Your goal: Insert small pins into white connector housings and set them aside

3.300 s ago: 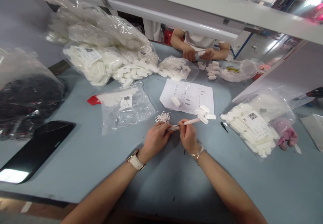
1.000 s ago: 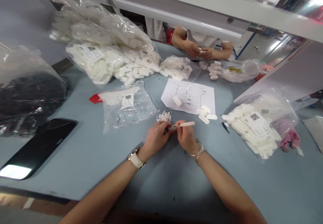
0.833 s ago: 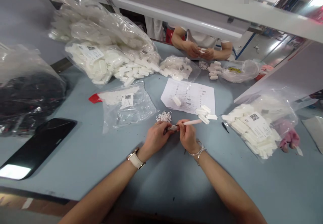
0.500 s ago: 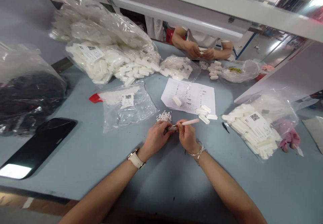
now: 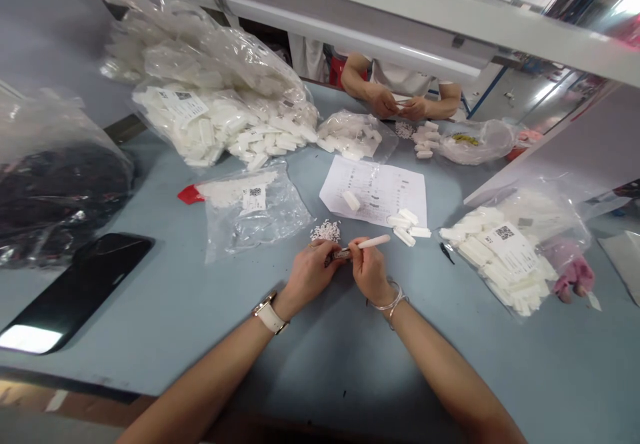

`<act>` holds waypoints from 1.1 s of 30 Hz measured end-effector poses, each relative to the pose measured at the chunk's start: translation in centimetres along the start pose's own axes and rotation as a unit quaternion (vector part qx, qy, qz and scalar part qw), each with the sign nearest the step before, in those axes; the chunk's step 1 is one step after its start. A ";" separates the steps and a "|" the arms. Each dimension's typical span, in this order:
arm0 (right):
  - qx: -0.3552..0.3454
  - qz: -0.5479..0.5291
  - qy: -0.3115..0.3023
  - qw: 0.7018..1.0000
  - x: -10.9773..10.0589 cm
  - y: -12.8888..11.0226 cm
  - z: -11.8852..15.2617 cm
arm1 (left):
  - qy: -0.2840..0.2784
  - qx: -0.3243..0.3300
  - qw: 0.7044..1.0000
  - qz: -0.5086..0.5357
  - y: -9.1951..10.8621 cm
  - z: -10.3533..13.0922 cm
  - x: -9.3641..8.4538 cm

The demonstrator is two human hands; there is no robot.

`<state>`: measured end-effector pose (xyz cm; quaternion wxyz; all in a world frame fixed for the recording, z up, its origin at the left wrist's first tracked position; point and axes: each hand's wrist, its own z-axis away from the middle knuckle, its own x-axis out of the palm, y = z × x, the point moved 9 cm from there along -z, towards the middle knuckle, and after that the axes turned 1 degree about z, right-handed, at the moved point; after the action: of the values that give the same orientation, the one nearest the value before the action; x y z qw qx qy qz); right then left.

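Between the fingers of my left hand is a small narrow part, greyish with a row of detail; its kind cannot be made out. My right hand pinches a slim white pen-shaped tool, its rounded end pointing right and its other end hidden by my fingers near the part. The two hands almost meet above the table. Just beyond them lies a small heap of tiny white pieces. Several white oblong parts lie to the right, partly on a printed sheet.
Bags of white parts are piled at the back left. A flat clear bag and a black phone-like slab lie left. Another filled bag stands right, beside pink cloth. Across the table, a co-worker's hands hold something white.
My right hand and the pen-shaped tool have shifted slightly left, nearer the part. My left hand stays about where it was.
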<state>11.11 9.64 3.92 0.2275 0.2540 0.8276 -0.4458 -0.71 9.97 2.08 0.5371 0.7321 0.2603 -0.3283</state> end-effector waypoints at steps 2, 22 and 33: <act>0.024 -0.037 0.012 0.999 -0.3 0.4 0.0 | 0.002 -0.006 1.000 -0.001 -0.2 0.0 0.0; -0.050 0.034 -0.021 0.998 0.1 -1.4 -0.3 | -0.012 -0.018 1.000 0.000 -0.1 -0.1 0.0; 0.002 -0.050 -0.004 0.999 -0.3 -0.3 0.0 | -0.009 -0.018 1.000 0.000 -0.1 0.0 0.1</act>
<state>11.16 9.49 4.27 0.2076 0.2116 0.8374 -0.4593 -0.76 10.06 1.95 0.5527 0.7190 0.2615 -0.3304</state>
